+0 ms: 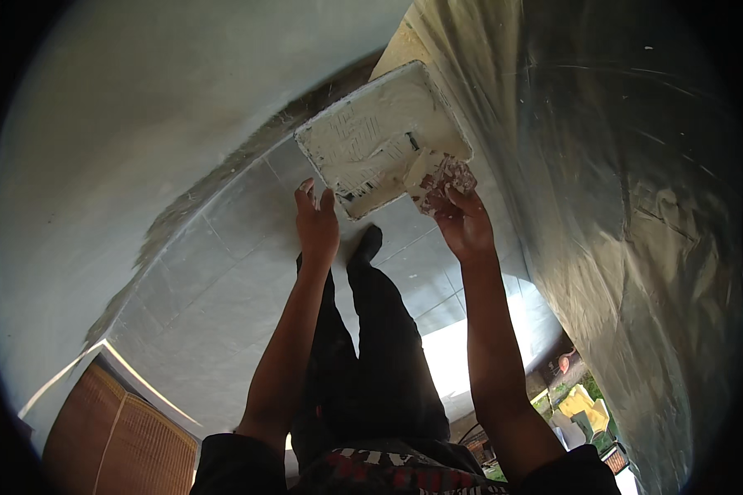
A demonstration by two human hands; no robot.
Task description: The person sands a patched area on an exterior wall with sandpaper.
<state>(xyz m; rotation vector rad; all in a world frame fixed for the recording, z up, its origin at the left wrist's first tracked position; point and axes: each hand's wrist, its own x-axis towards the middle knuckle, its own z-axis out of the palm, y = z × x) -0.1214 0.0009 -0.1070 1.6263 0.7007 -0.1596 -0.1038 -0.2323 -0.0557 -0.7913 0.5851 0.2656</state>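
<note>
A shallow rectangular paint tray point(363, 136), coated with thick off-white paint, is in front of me near the foot of the wall. My right hand point(464, 216) grips a flat, scraper-like piece point(439, 180), brown under white smears and flecks. It overlaps the tray's near right corner, and its exact kind is hard to make out. Beside the tray's near left edge is my left hand point(317, 223), thumb and fingers apart, with nothing visible between them. Whether its fingertips touch the rim I cannot tell.
A pale wall point(140, 124) with a rough dark band along its foot runs on the left. Translucent plastic sheeting point(619, 206) hangs on the right. Grey floor tiles point(223, 239) lie below, and my foot point(370, 243) is close to the tray. A brown ribbed panel point(120, 421) stands at lower left.
</note>
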